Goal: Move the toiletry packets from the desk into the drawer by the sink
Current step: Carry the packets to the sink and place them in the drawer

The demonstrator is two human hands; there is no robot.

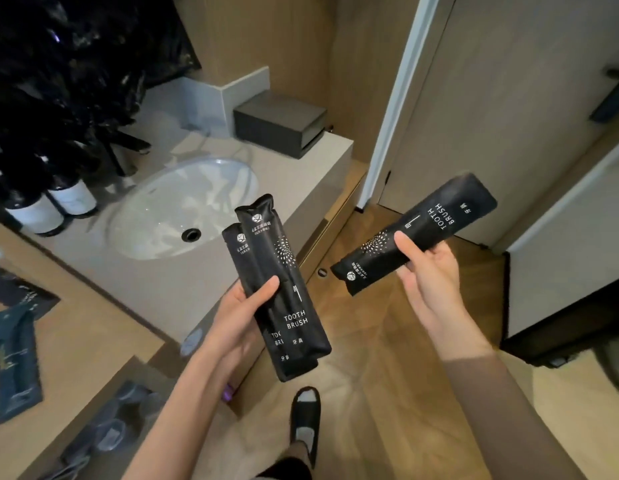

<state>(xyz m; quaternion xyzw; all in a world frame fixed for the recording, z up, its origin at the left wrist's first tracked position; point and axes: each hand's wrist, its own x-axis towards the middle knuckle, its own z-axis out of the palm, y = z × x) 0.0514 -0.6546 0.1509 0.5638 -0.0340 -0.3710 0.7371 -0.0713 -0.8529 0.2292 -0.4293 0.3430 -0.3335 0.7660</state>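
My left hand (242, 317) grips two black toothbrush packets (284, 289) stacked together, held upright in front of the sink counter. A single black toothbrush packet (419, 226) lies slanted in my right hand (425, 271), thumb on top, over the wooden floor. More dark packets (14, 362) lie on the wooden desk (86, 344) at the lower left. Below the counter edge a drawer front (339, 209) looks closed, with a small round knob (322, 272) lower down.
A white oval sink (183, 206) is set in the grey counter (301, 178). A dark grey box (280, 123) sits at the counter's far end, bottles (52, 202) at its left. A white door (509, 109) stands to the right. My slippered foot (305, 424) is below.
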